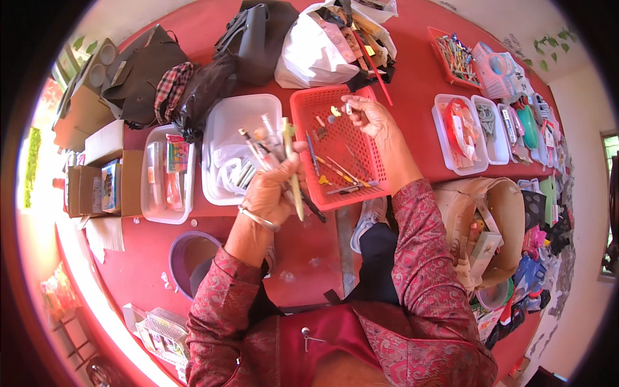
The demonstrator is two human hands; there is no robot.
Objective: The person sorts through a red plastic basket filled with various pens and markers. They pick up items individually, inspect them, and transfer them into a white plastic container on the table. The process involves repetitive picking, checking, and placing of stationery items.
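Note:
My left hand [269, 192] is closed around a bunch of pens [287, 138], which stick out above and below the fist; one is pale green. It hovers between a white plastic tub [216, 129] and a red perforated basket [380, 173]. Over the basket's far right corner, my right hand [374, 119] pinches a small whitish piece [349, 108] too small to name. Inside the basket lie several pencils and pens [340, 170], a yellow bit [324, 180] and other small bits. The white tub holds clear plastic and several white, stick-like items.
Left of the tub stands a clear box [187, 208] with packets, beside cardboard boxes [132, 171]. Bags [309, 58] line the far side. At right are a red basket of pens [433, 48], plastic trays [445, 151] and a large brown bag [509, 200]. A purple bucket [177, 248] stands near left.

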